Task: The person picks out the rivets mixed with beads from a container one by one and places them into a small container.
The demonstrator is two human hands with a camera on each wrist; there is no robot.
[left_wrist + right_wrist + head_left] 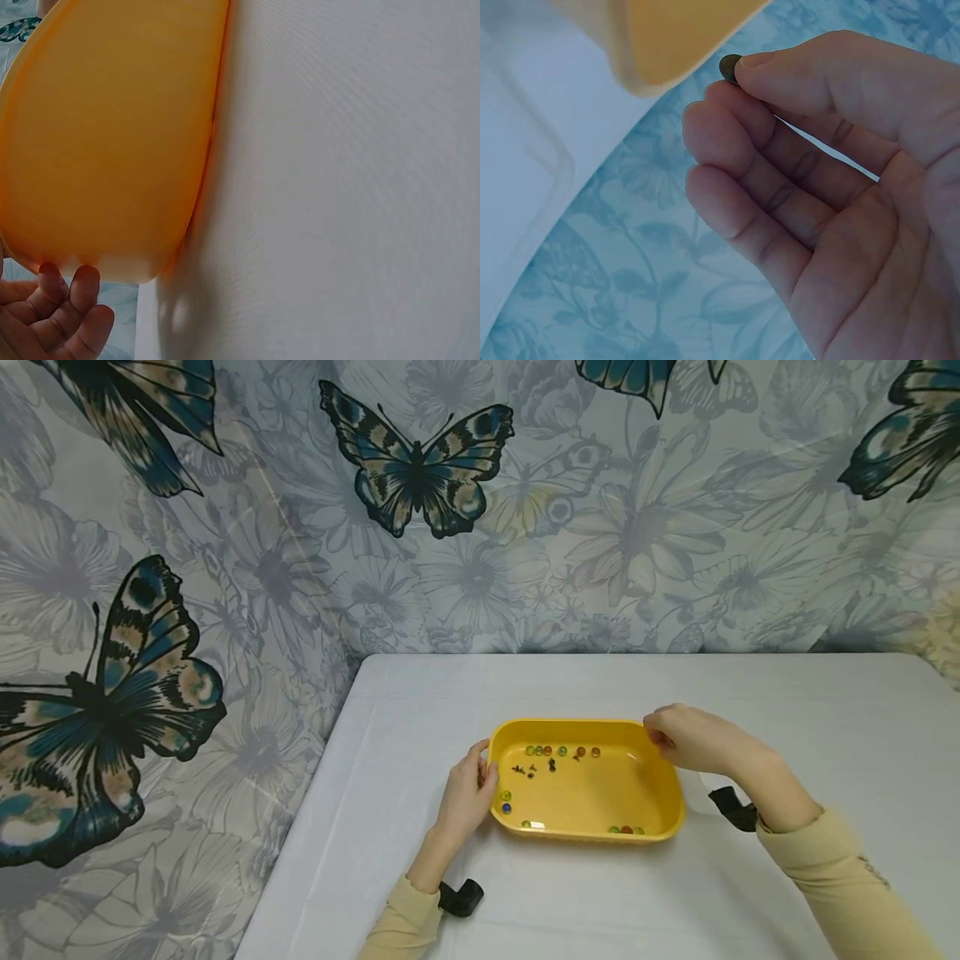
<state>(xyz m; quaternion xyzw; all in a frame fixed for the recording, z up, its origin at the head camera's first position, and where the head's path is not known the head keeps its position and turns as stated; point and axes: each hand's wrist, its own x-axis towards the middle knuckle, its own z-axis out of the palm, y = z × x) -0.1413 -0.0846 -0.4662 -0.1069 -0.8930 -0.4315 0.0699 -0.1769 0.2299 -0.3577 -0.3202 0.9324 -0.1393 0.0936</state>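
A yellow tray lies lengthwise before me, with several small glass marbles along its far side and more at its left and near edges. Some tiny dark pieces are scattered near the far left; their kind is too small to make out. My left hand grips the tray's left end, its fingertips against the outer wall in the left wrist view. Over the far right corner is my right hand. Between its thumb and index finger it pinches a dark greenish marble, partly covered by the thumb.
Under the tray spreads a table with a white cloth. Behind it and to the left rises wall covering printed with butterflies and flowers. Black wrist mounts sit by both sleeves.
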